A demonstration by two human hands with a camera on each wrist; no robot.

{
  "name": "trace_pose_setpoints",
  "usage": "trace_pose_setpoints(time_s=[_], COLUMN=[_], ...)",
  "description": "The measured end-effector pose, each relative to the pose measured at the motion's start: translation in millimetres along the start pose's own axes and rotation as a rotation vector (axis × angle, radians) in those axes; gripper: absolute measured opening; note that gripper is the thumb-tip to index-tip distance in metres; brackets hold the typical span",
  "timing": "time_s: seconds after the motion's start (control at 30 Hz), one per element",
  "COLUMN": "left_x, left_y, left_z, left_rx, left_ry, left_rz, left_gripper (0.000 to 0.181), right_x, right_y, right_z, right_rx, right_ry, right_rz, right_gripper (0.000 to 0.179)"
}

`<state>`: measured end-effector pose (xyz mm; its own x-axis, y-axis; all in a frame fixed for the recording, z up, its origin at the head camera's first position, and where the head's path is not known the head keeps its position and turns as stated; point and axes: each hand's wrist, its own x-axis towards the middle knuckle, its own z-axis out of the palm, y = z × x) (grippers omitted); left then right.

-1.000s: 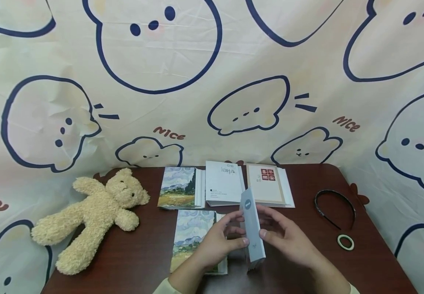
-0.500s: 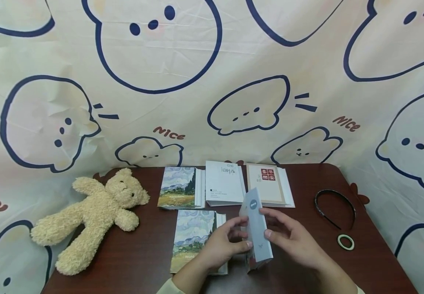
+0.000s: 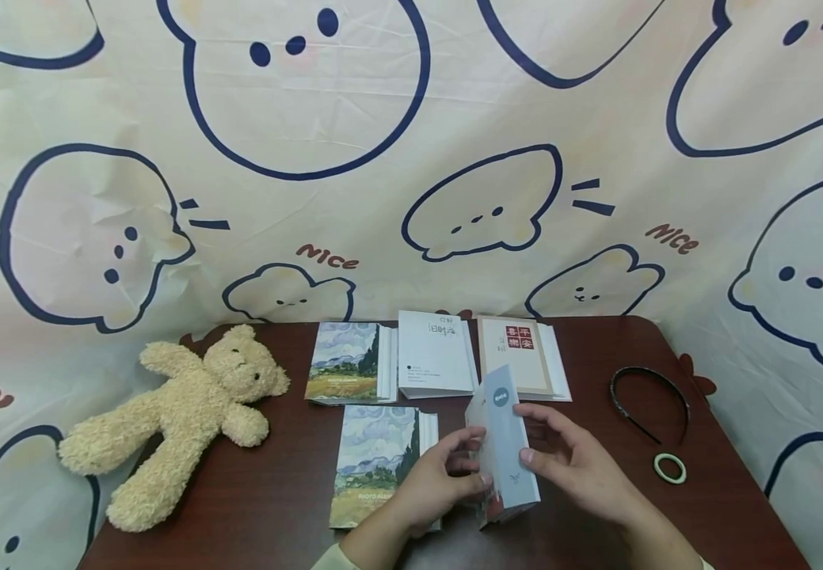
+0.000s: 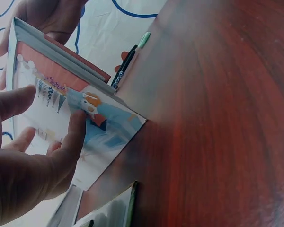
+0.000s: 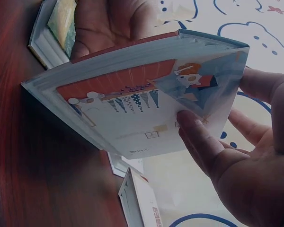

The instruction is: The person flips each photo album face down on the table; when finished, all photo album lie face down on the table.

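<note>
In the head view, a photo album (image 3: pixel 509 451) stands upright with its pale blue spine toward me, between my two hands. Its lower end is at or just above the table. My left hand (image 3: pixel 447 475) holds its left cover with bent fingers and thumb; the left wrist view shows fingertips on the illustrated red, white and blue cover (image 4: pixel 61 109). My right hand (image 3: pixel 575 467) grips the other side, its thumb by the spine edge. A landscape-painted photo album (image 3: pixel 375 459) lies beside my left hand, partly covered by it.
Behind stand a landscape album (image 3: pixel 343 360), a white album (image 3: pixel 434 356) and a beige album with red characters (image 3: pixel 514 360). A teddy bear (image 3: pixel 190 419) lies left. On the right are a black headband (image 3: pixel 614 388) and a pale green ring (image 3: pixel 669 478). A printed curtain (image 3: pixel 382 214) backs the table.
The held album has turned and shifted slightly right, so more of its spine and left cover shows. Both hands have moved a little right with it. The other things stay put.
</note>
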<state>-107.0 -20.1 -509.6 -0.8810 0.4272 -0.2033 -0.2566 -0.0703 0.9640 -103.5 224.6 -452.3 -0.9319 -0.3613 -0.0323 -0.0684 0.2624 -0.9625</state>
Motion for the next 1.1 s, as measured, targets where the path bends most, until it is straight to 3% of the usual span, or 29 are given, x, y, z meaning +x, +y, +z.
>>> trace_pose_setpoints(time_s=[0.53, 1.1], left_x=[0.3, -3.6], left_y=[-20.0, -18.0], left_z=[3.9, 4.7], left_rx=[0.008, 0.012], left_ry=[0.037, 0.033], left_rz=[-0.08, -0.091], left_gripper=[0.058, 0.056], right_x=[-8.5, -21.3], right_y=[7, 26], right_z=[-10, -25], right_rx=[0.008, 0.018], right_ry=[0.046, 0.109], right_rz=[0.044, 0.103], right_gripper=[0.057, 0.062])
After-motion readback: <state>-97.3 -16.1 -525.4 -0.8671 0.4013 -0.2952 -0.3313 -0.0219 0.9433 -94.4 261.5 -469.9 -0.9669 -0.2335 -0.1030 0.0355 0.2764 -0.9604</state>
